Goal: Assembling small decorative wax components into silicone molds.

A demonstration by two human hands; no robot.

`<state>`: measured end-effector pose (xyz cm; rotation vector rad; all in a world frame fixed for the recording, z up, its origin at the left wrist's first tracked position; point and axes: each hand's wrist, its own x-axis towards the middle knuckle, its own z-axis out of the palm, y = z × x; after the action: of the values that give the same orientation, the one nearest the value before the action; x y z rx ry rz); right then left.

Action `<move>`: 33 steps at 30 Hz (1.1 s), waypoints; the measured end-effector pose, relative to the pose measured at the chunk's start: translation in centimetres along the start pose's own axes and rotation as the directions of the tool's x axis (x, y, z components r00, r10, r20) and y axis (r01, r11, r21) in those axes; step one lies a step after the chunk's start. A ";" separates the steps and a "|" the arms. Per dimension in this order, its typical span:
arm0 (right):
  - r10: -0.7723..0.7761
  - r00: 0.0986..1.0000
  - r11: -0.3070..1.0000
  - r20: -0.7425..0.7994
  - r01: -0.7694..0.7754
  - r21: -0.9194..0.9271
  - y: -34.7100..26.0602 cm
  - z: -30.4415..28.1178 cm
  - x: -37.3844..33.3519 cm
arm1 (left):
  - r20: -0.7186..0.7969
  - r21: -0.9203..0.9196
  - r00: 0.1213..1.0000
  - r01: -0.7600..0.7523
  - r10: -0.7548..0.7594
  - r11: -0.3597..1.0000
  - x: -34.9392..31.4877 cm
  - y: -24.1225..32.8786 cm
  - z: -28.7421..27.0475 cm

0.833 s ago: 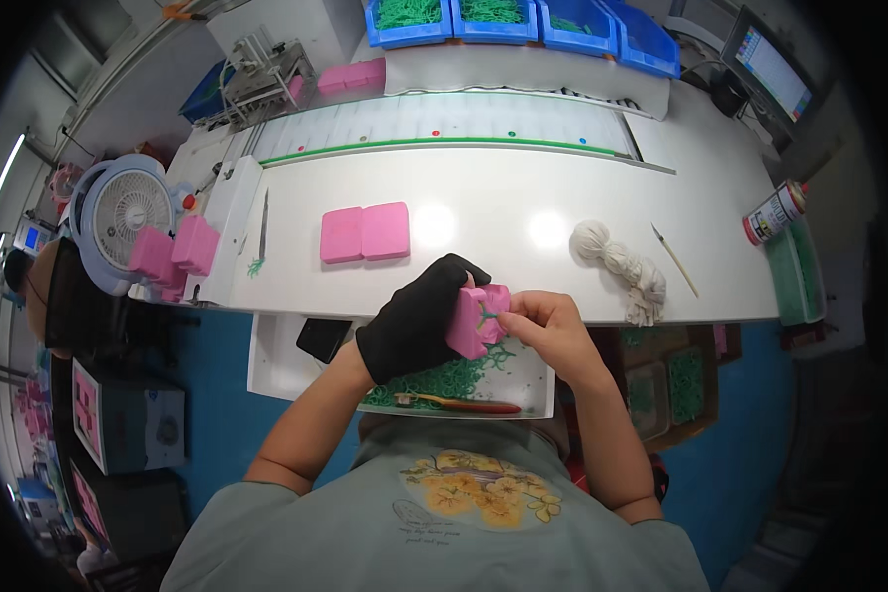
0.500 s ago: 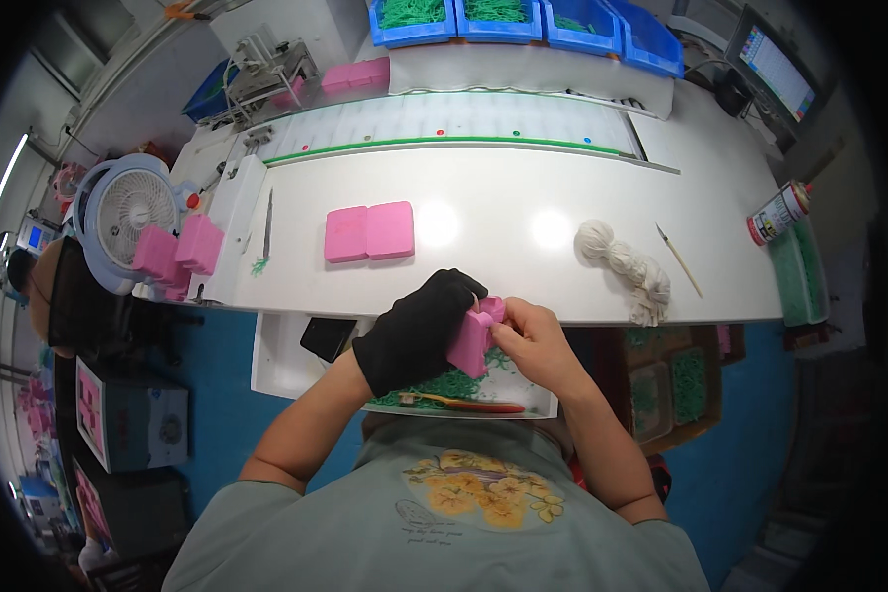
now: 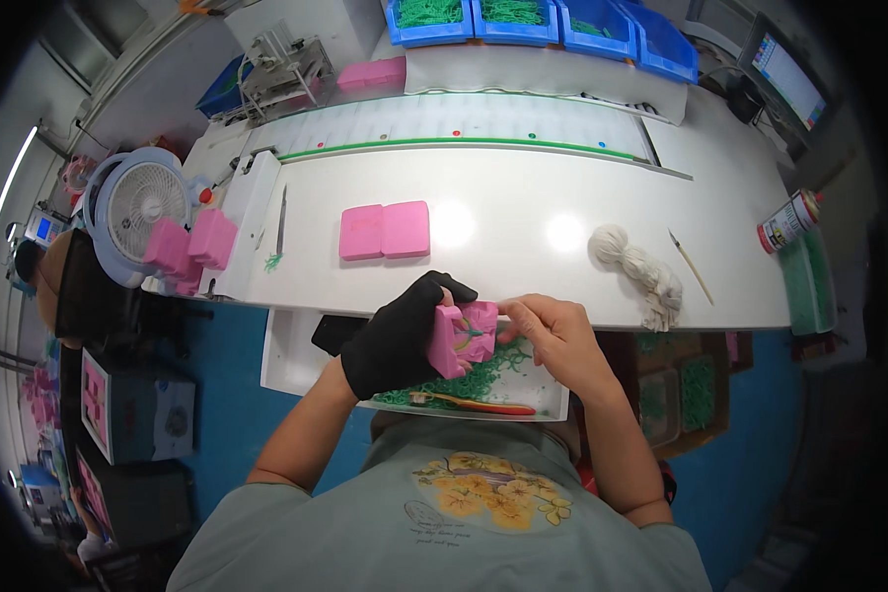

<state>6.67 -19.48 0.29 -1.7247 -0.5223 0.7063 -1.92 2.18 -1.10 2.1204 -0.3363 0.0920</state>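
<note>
Head view: a pink mould (image 3: pixel 446 347) is gripped by the black-gloved left hand (image 3: pixel 393 337), whose fingers are wrapped around its left side; it is held above the white drawer (image 3: pixel 291 360), on the body side of the tabletop (image 3: pixel 523 266); its left half is held with the long axis running roughly away from the body; a thin green piece (image 3: pixel 473 333) is seen in the hollow beside that half; from the bare right hand (image 3: pixel 565 340), the mould lies to the left, just beside the bent fingertips; these are drawn close together, though whether anything is pinched, or the mould touched, cannot be told.
</note>
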 end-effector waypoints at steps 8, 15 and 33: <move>-0.365 0.913 0.923 0.183 0.329 0.199 2.1 -0.3 1.5 | -0.157 -0.326 0.980 -0.166 0.120 0.931 0.3 0.6 2.8; -0.555 0.814 0.829 0.170 0.524 0.194 1.6 -1.0 1.8 | -0.280 -0.552 0.949 -0.039 -0.142 0.833 0.0 1.4 4.2; -0.678 0.685 0.680 0.267 0.722 -0.127 0.1 -1.7 2.0 | -0.095 -0.775 0.974 0.056 -0.203 0.629 -0.6 1.1 4.5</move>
<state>9.31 -19.36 0.08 -1.4737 -1.3720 0.2490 -3.11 -2.00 -2.77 1.2477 -0.0761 0.0352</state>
